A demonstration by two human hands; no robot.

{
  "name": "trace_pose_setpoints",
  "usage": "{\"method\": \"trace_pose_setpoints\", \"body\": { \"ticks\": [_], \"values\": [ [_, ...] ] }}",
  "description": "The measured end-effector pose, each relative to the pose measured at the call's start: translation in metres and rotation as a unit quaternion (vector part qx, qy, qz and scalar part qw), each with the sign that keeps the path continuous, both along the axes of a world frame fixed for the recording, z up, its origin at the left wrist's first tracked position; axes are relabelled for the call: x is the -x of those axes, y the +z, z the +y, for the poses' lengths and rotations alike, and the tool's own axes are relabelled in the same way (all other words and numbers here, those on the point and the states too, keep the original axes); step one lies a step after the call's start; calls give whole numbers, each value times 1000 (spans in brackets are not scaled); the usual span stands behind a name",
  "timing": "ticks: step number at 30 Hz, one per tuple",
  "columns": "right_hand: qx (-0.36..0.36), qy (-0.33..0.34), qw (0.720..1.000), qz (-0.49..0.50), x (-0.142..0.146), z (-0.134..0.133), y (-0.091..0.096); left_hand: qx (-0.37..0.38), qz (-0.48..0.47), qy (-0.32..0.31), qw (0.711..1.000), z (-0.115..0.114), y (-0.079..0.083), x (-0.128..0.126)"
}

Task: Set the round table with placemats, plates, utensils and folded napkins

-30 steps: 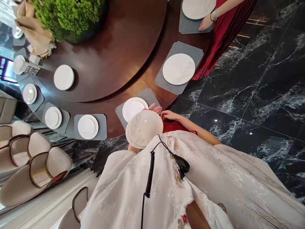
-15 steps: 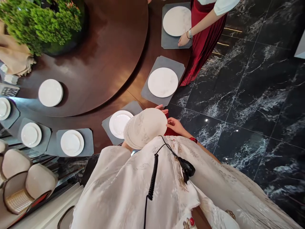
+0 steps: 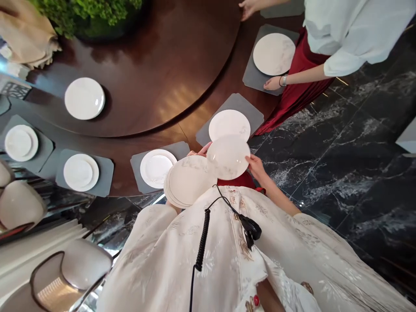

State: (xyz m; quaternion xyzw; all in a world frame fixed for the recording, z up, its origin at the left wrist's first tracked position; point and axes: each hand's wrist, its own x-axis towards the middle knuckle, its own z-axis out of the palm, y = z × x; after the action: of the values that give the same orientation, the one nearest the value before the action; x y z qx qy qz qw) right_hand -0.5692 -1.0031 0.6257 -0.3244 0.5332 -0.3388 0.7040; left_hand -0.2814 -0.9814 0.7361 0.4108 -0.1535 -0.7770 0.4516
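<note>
My left hand (image 3: 204, 149) supports a stack of white plates (image 3: 191, 184) close to my body; most of this hand is hidden beneath the stack, and its fingers show at the far edge. In my right hand (image 3: 257, 168) is a single white plate (image 3: 229, 159), pinched at its right rim. That plate overlaps the stack's right side in view. Just beyond it, a large white plate (image 3: 229, 121) lies on a grey placemat (image 3: 248, 106). On the left, a smaller plate rests on a larger plate (image 3: 158, 168) over another placemat (image 3: 136, 167).
A co-worker's hand (image 3: 273, 83) is beside a plate (image 3: 274, 54) at the upper right; their other hand (image 3: 248, 8) touches the turntable's edge. The brown turntable (image 3: 156, 78) bears a plant (image 3: 104, 13) and a white plate (image 3: 85, 99). Chairs (image 3: 86, 262) stand at lower left.
My right hand has lifted the single plate off the stack and moved it rightward. My view has shifted, and the co-worker's other hand now shows at the turntable.
</note>
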Motion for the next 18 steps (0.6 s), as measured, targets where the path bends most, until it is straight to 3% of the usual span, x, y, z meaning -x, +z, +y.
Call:
{"method": "trace_pose_setpoints", "body": {
  "ticks": [4,6,9,12,15,18],
  "values": [
    [62,-94,991,76,22,-85,-55,47,51,95,993,24,-1,-9],
    [85,-100,984,120,29,-129,-77,83,61,123,987,39,1,-9],
    [107,-30,971,211,24,-188,-98,116,63,180,975,61,3,-6],
    [109,74,956,263,0,-235,-109,135,53,246,958,79,4,-3],
    [107,182,937,279,-31,-266,-114,131,46,304,943,95,4,3],
    [112,245,919,289,-55,-281,-117,113,39,353,928,111,2,12]
  ]
}}
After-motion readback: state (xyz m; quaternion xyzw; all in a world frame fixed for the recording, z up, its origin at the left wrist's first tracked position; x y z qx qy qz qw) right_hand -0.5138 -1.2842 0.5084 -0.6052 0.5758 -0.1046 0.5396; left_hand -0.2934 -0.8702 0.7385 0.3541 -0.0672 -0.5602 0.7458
